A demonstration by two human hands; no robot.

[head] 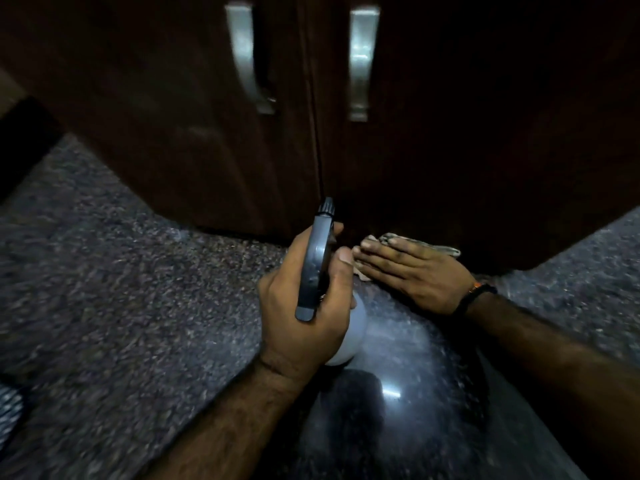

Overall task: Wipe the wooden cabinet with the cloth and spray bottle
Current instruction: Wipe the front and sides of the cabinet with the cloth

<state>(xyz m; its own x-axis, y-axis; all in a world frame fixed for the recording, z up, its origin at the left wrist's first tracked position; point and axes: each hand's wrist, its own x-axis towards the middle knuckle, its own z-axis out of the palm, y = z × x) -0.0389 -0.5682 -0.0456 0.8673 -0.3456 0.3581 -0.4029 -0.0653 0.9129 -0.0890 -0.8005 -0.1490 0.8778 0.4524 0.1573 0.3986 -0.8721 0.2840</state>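
The spray bottle (317, 271) is held in the left hand (301, 306), fingers curled round its neck and the thumb laid along the side of the dark trigger head, whose nozzle is aimed at the foot of the wooden cabinet (207, 116) near the seam between its two doors. The pale, rounded body below the hand is judged to be light plastic, smooth and perhaps slippery if wet, so it is best taken at the neck, as it is here. The cloth (415, 245) is pressed flat under the right hand (408, 271), fingers straight and close together, at the bottom edge of the right door where it meets the speckled floor (104, 271). It is seen only at its edges; it is judged soft and limp, better driven by a flat palm than pinched. Two metal handles (362, 64) are seen higher on the doors.
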